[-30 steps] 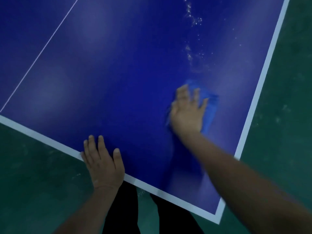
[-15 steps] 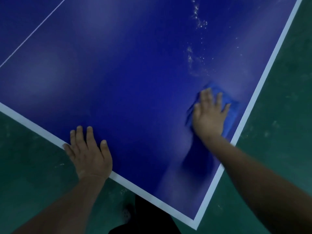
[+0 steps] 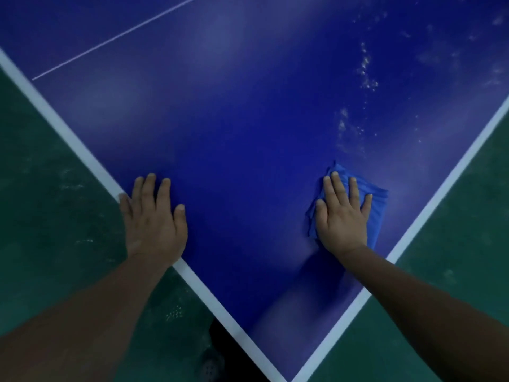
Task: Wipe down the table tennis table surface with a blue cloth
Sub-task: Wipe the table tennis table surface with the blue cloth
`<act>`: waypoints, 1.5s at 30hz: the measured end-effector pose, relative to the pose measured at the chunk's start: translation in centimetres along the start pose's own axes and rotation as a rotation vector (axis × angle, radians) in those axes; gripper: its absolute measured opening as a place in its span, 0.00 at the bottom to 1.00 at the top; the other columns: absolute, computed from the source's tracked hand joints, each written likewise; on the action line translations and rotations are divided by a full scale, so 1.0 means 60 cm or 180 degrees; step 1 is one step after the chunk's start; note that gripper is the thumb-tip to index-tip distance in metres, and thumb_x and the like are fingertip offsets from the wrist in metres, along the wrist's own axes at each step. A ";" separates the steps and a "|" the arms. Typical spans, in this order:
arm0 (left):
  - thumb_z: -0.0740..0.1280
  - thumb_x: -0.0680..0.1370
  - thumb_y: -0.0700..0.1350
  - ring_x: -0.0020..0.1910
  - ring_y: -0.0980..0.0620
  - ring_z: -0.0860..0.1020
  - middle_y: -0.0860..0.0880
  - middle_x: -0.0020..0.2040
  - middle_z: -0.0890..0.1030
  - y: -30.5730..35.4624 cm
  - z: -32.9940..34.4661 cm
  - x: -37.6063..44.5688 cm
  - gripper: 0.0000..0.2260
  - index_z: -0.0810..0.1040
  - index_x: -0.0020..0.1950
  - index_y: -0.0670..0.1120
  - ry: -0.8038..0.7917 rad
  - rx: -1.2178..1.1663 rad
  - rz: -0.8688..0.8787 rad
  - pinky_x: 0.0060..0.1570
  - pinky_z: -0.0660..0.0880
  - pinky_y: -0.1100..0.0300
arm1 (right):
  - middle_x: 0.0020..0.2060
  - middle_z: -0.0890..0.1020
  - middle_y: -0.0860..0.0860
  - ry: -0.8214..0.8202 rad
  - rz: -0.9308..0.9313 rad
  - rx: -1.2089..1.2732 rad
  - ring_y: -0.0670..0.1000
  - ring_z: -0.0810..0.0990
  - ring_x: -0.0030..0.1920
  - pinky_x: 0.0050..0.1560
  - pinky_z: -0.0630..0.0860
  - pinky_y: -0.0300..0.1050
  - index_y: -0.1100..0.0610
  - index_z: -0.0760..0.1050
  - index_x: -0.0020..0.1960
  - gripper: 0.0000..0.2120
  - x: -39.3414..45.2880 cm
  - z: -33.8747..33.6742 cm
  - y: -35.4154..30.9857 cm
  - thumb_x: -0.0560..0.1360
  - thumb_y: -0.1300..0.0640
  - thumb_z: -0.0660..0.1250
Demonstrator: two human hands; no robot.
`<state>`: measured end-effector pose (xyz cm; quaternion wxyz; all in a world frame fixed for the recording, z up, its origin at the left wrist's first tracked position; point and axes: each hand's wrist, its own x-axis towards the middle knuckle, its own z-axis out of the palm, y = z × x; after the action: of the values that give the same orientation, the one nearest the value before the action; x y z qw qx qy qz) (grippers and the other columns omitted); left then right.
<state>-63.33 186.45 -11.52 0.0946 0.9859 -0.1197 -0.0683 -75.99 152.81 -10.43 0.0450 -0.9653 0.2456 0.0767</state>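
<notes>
The dark blue table tennis table (image 3: 248,128) fills the view, its white-edged corner pointing toward me at the bottom. My right hand (image 3: 343,216) lies flat, fingers spread, pressing a folded blue cloth (image 3: 378,213) onto the surface near the right edge line. My left hand (image 3: 154,219) rests flat on the table at the left edge line, holding nothing. White specks and smears (image 3: 365,70) dot the surface beyond the cloth, toward the upper right.
Green floor (image 3: 55,216) lies on both sides of the table corner. A thin white centre line (image 3: 115,38) crosses the upper left of the table. Dark trouser legs and a shoe show below the corner (image 3: 217,362).
The view has swung so the table corner now points at me. My right hand has slid the cloth closer to the right edge line. My left hand stays flat at the left edge.
</notes>
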 end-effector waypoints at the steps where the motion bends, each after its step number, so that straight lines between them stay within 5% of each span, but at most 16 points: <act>1: 0.47 0.81 0.56 0.81 0.42 0.47 0.41 0.81 0.54 0.001 -0.001 -0.001 0.30 0.57 0.80 0.43 -0.0002 0.0018 -0.0047 0.78 0.42 0.40 | 0.81 0.55 0.45 0.0030 -0.0118 -0.0009 0.55 0.46 0.81 0.77 0.40 0.67 0.50 0.54 0.81 0.30 0.014 -0.001 -0.025 0.81 0.41 0.42; 4: 0.46 0.83 0.56 0.81 0.43 0.44 0.41 0.82 0.50 0.007 -0.003 0.002 0.29 0.53 0.82 0.43 -0.0034 0.0034 -0.0217 0.79 0.42 0.42 | 0.79 0.62 0.48 0.0078 -0.1323 -0.0174 0.59 0.54 0.80 0.75 0.49 0.72 0.52 0.63 0.79 0.28 0.030 0.002 -0.118 0.82 0.44 0.49; 7: 0.44 0.83 0.57 0.81 0.44 0.44 0.41 0.82 0.50 0.004 0.003 0.000 0.30 0.53 0.82 0.42 0.0059 -0.0023 -0.0282 0.79 0.42 0.44 | 0.79 0.60 0.48 -0.0083 -0.2742 -0.0283 0.58 0.54 0.80 0.75 0.50 0.70 0.52 0.60 0.80 0.27 0.068 0.003 -0.187 0.83 0.44 0.49; 10: 0.45 0.82 0.58 0.81 0.44 0.42 0.41 0.82 0.48 -0.001 0.014 -0.006 0.32 0.52 0.82 0.41 0.0134 -0.0184 -0.0599 0.79 0.42 0.47 | 0.79 0.63 0.54 0.0032 -0.2618 -0.0190 0.61 0.58 0.79 0.74 0.56 0.70 0.58 0.60 0.79 0.31 0.194 -0.011 -0.237 0.81 0.44 0.51; 13: 0.46 0.82 0.58 0.81 0.43 0.42 0.39 0.82 0.46 0.008 0.019 -0.013 0.34 0.49 0.82 0.39 0.0305 -0.0385 -0.1205 0.79 0.41 0.49 | 0.81 0.53 0.52 -0.0112 -0.2230 -0.0202 0.58 0.49 0.81 0.78 0.45 0.65 0.58 0.52 0.81 0.32 0.336 -0.040 -0.317 0.82 0.43 0.45; 17: 0.45 0.84 0.58 0.81 0.46 0.41 0.40 0.82 0.43 0.067 0.030 -0.057 0.32 0.43 0.81 0.39 0.0474 -0.0780 -0.2117 0.78 0.39 0.54 | 0.82 0.46 0.49 -0.0236 -0.2862 -0.0536 0.56 0.42 0.81 0.78 0.40 0.64 0.55 0.45 0.82 0.30 0.364 -0.051 -0.440 0.84 0.44 0.44; 21: 0.44 0.81 0.60 0.81 0.47 0.45 0.43 0.83 0.46 0.144 0.040 -0.128 0.35 0.45 0.82 0.41 0.0465 -0.1353 -0.2797 0.79 0.42 0.54 | 0.82 0.51 0.51 -0.0471 -0.4993 -0.1029 0.58 0.46 0.81 0.77 0.41 0.66 0.54 0.48 0.82 0.32 0.217 -0.035 -0.396 0.81 0.42 0.40; 25: 0.44 0.83 0.59 0.81 0.45 0.52 0.42 0.82 0.54 0.145 0.057 -0.140 0.32 0.51 0.81 0.40 0.0515 -0.1493 -0.2849 0.79 0.50 0.47 | 0.80 0.59 0.49 -0.0766 -0.6609 -0.1149 0.57 0.50 0.81 0.77 0.43 0.66 0.54 0.57 0.81 0.28 0.207 -0.034 -0.242 0.84 0.44 0.51; 27: 0.45 0.81 0.60 0.80 0.44 0.54 0.43 0.81 0.56 0.142 0.060 -0.139 0.34 0.51 0.82 0.41 0.0463 -0.1585 -0.2868 0.79 0.52 0.46 | 0.78 0.64 0.51 -0.0267 -0.6210 -0.1115 0.60 0.57 0.79 0.76 0.50 0.69 0.55 0.62 0.79 0.27 0.284 -0.029 -0.254 0.83 0.45 0.53; 29: 0.46 0.81 0.59 0.79 0.44 0.57 0.43 0.81 0.58 0.144 0.060 -0.139 0.34 0.52 0.82 0.42 0.0434 -0.1594 -0.2900 0.78 0.54 0.47 | 0.78 0.65 0.54 0.0057 -0.4951 -0.0878 0.63 0.60 0.78 0.73 0.55 0.73 0.57 0.61 0.79 0.27 0.348 -0.039 -0.306 0.83 0.47 0.52; 32: 0.48 0.83 0.56 0.79 0.43 0.59 0.42 0.80 0.60 0.147 0.051 -0.138 0.30 0.53 0.81 0.41 0.0402 -0.1457 -0.2939 0.77 0.57 0.46 | 0.81 0.53 0.48 -0.0023 -0.3140 -0.0479 0.58 0.48 0.81 0.77 0.43 0.68 0.53 0.50 0.82 0.29 0.322 -0.053 -0.375 0.84 0.45 0.47; 36: 0.49 0.84 0.53 0.80 0.45 0.54 0.44 0.82 0.55 0.147 0.048 -0.135 0.28 0.51 0.82 0.42 0.0334 -0.1215 -0.2934 0.77 0.54 0.46 | 0.81 0.49 0.45 -0.0376 -0.4313 -0.0706 0.56 0.44 0.81 0.77 0.39 0.65 0.49 0.47 0.82 0.28 0.223 -0.024 -0.399 0.84 0.44 0.43; 38: 0.47 0.82 0.54 0.81 0.46 0.51 0.45 0.82 0.52 0.145 0.049 -0.135 0.30 0.50 0.82 0.43 0.0362 -0.1056 -0.2728 0.78 0.51 0.47 | 0.81 0.52 0.45 -0.0240 -0.4243 -0.0681 0.57 0.47 0.81 0.77 0.42 0.66 0.49 0.50 0.82 0.28 0.277 -0.032 -0.404 0.83 0.45 0.42; 41: 0.45 0.81 0.55 0.81 0.47 0.50 0.46 0.82 0.51 0.143 0.053 -0.135 0.31 0.49 0.82 0.42 0.0327 -0.1033 -0.2569 0.79 0.50 0.45 | 0.81 0.55 0.47 0.0251 -0.2516 -0.0449 0.60 0.52 0.80 0.75 0.48 0.70 0.50 0.53 0.81 0.27 0.433 -0.053 -0.343 0.83 0.46 0.47; 45: 0.44 0.81 0.55 0.81 0.50 0.48 0.50 0.82 0.48 0.141 0.054 -0.138 0.31 0.48 0.82 0.43 0.0307 -0.1121 -0.2572 0.79 0.48 0.47 | 0.81 0.51 0.46 0.0123 -0.0598 0.0064 0.60 0.47 0.80 0.74 0.46 0.73 0.51 0.51 0.82 0.28 0.537 -0.096 -0.226 0.84 0.44 0.46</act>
<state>-73.67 179.91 -12.03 0.2323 0.9245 0.2933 -0.0731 -40.78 148.92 -9.59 0.0569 -0.9849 0.1556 0.0511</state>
